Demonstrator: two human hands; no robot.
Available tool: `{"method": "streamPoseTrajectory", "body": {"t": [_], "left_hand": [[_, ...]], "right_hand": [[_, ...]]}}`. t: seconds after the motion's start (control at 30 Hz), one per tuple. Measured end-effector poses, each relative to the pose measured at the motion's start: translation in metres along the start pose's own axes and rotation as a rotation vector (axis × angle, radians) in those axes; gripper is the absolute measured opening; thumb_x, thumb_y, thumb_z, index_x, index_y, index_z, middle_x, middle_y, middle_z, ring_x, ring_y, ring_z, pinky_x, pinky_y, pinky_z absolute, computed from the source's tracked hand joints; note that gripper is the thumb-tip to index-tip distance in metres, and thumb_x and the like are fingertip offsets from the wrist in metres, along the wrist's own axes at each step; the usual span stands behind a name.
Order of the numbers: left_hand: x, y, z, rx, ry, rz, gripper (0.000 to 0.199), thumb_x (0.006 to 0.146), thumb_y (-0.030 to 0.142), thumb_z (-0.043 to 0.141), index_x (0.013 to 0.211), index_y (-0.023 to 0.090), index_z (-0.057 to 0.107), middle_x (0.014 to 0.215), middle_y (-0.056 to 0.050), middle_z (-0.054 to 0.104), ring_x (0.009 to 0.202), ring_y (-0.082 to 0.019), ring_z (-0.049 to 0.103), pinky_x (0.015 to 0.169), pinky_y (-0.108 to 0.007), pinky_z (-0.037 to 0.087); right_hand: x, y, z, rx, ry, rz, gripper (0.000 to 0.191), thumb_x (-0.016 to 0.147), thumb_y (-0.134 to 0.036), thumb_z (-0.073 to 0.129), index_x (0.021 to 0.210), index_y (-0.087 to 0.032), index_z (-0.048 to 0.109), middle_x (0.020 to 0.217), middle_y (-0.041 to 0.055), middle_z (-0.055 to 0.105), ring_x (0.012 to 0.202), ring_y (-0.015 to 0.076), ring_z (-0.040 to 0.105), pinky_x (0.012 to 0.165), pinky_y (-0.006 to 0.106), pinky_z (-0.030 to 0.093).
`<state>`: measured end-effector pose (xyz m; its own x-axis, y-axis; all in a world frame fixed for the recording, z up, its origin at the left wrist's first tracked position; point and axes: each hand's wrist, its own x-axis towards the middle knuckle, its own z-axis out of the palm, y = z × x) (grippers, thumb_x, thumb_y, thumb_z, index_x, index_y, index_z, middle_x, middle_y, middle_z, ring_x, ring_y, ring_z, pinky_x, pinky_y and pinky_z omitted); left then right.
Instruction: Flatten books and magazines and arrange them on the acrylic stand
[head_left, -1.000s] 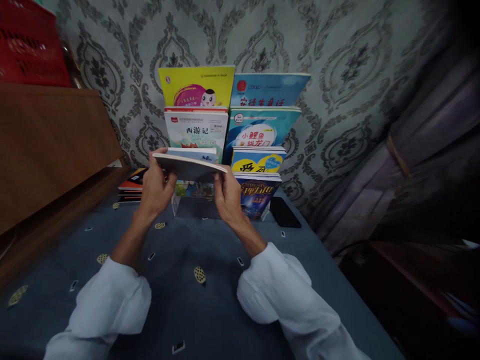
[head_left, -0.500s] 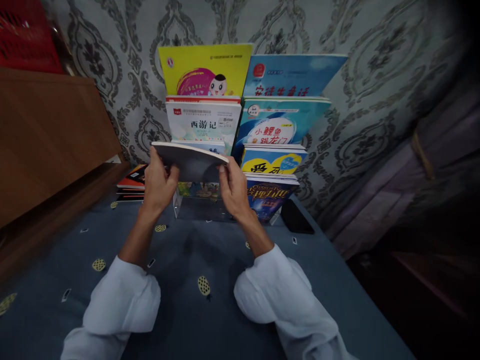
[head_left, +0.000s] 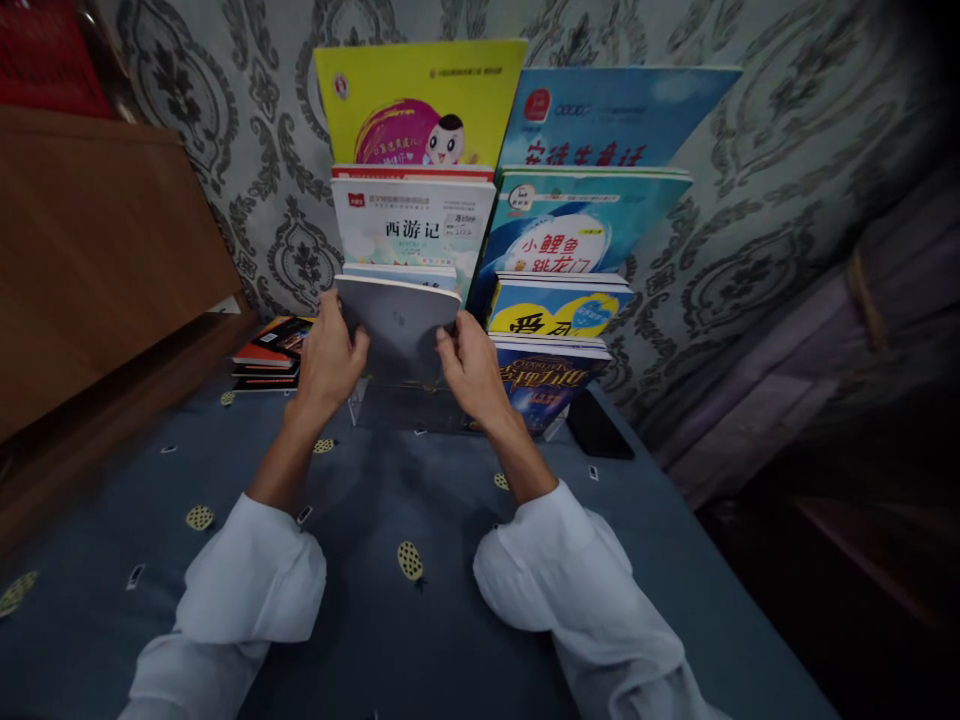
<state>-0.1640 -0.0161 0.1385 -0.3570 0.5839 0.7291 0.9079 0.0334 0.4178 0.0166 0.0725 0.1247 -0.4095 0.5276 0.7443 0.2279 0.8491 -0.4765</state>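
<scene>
A thin dark grey book (head_left: 397, 330) is held upright between my two hands, at the front left of a clear tiered rack (head_left: 405, 408). My left hand (head_left: 330, 350) grips its left edge, thumb on the near face. On the right edge, my right hand (head_left: 472, 365) pinches it the same way. Behind it stand a pale book (head_left: 412, 222) and a yellow-green book (head_left: 420, 100). The right column holds a blue book (head_left: 600, 110), a teal book (head_left: 585, 215), a blue and yellow book (head_left: 559, 308) and a dark blue book (head_left: 544, 380).
Several books (head_left: 266, 355) lie stacked left of the rack. A black flat object (head_left: 600, 425) rests at its right. A wooden cabinet (head_left: 97, 260) with a red basket (head_left: 49, 60) on top stands at the left. The table has a blue patterned cloth (head_left: 360, 610).
The grey book has tipped more upright and now shows its broad face, covering the lower front of the rack's left column. Both hands moved with it. The view has shifted slightly.
</scene>
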Motion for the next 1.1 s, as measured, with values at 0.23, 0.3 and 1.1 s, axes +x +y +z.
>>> {"method": "streamPoseTrajectory", "body": {"t": [0.23, 0.3, 1.1], "left_hand": [[-0.003, -0.006, 0.004, -0.023, 0.053, 0.073, 0.075, 0.083, 0.013, 0.059, 0.150, 0.014, 0.024, 0.146, -0.022, 0.044, 0.128, -0.034, 0.055, 0.106, -0.049, 0.047], [-0.004, -0.007, 0.005, 0.008, 0.039, 0.067, 0.074, 0.085, 0.014, 0.058, 0.151, 0.011, 0.024, 0.146, -0.024, 0.044, 0.134, -0.036, 0.050, 0.109, -0.052, 0.044], [-0.011, -0.009, 0.023, 0.077, -0.006, 0.033, 0.036, 0.089, 0.011, 0.042, 0.125, 0.009, 0.047, 0.125, -0.021, 0.055, 0.133, -0.035, 0.048, 0.108, -0.054, 0.042]], "right_hand": [[-0.005, -0.008, 0.003, -0.070, 0.029, 0.037, 0.034, 0.095, -0.023, 0.042, 0.128, -0.018, 0.048, 0.121, 0.0166, 0.057, 0.116, 0.0317, 0.056, 0.101, 0.053, 0.047], [-0.007, -0.012, 0.004, -0.083, 0.034, 0.056, 0.041, 0.095, -0.023, 0.041, 0.134, -0.016, 0.045, 0.125, 0.0186, 0.055, 0.118, 0.0331, 0.055, 0.102, 0.055, 0.047], [-0.012, 0.015, 0.038, -0.062, 0.047, 0.167, 0.055, 0.093, -0.028, 0.044, 0.144, -0.007, 0.045, 0.135, 0.0247, 0.057, 0.131, 0.0361, 0.053, 0.109, 0.056, 0.044]]}}
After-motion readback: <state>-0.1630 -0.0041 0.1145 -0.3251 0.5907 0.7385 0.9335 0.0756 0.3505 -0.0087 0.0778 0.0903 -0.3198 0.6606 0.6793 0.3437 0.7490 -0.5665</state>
